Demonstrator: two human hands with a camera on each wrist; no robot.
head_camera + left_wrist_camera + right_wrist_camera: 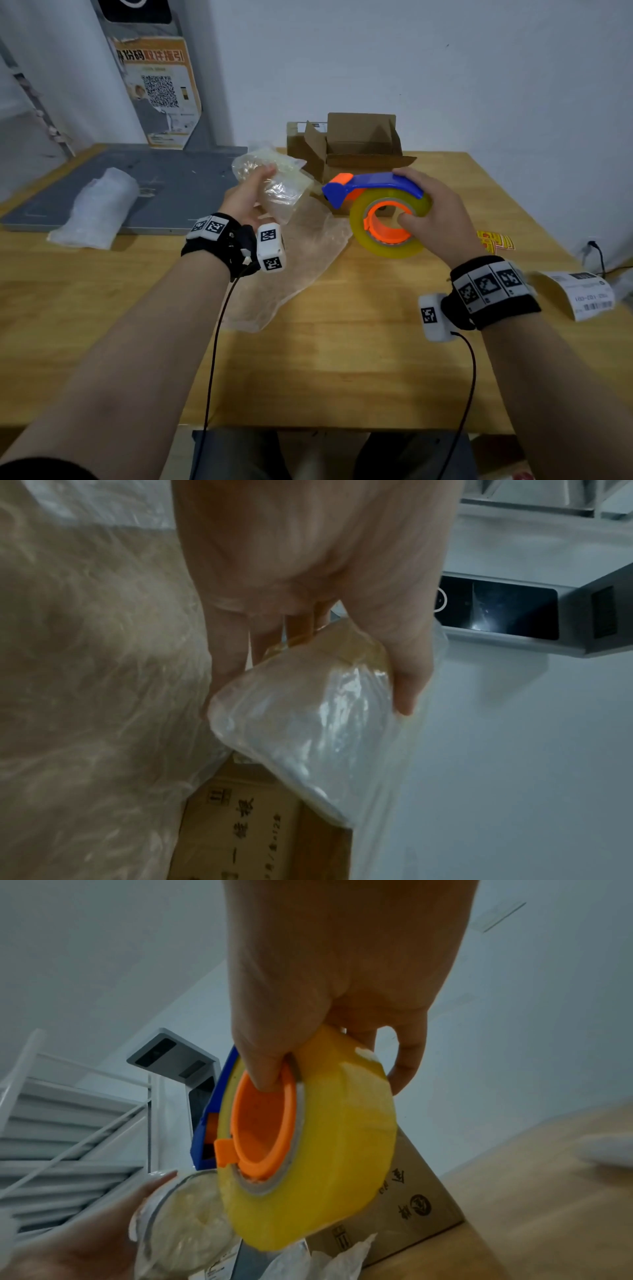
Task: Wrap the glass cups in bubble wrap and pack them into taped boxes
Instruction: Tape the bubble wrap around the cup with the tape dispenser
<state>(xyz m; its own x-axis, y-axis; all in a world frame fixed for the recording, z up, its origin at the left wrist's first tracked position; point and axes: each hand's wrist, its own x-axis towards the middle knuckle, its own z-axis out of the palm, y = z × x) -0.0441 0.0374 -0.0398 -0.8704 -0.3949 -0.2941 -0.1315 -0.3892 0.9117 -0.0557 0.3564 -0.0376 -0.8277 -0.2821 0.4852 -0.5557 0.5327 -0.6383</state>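
From the head camera, the open cardboard box (pixel 356 144) stands at the table's far edge, flaps up and untaped; just in front of it to the left, the left hand (pixel 245 198) grips a cup wrapped in bubble wrap (pixel 277 181), held off the table; in front of the box to the right, the right hand (pixel 435 219) clutches the tape dispenser (pixel 380 212), thumb in its orange core; a loose sheet of wrap (pixel 294 260) lies nearer than the box.

From the left wrist, fingers (pixel 226 653) and thumb clamp the bundle above the box's printed side (pixel 240 831).

From the right wrist, the dispenser hangs beside the box, just above the bundle's round end (pixel 185 1221).

Judging by this, one cup is wrapped; sealing it, boxing it and taping the box remain.
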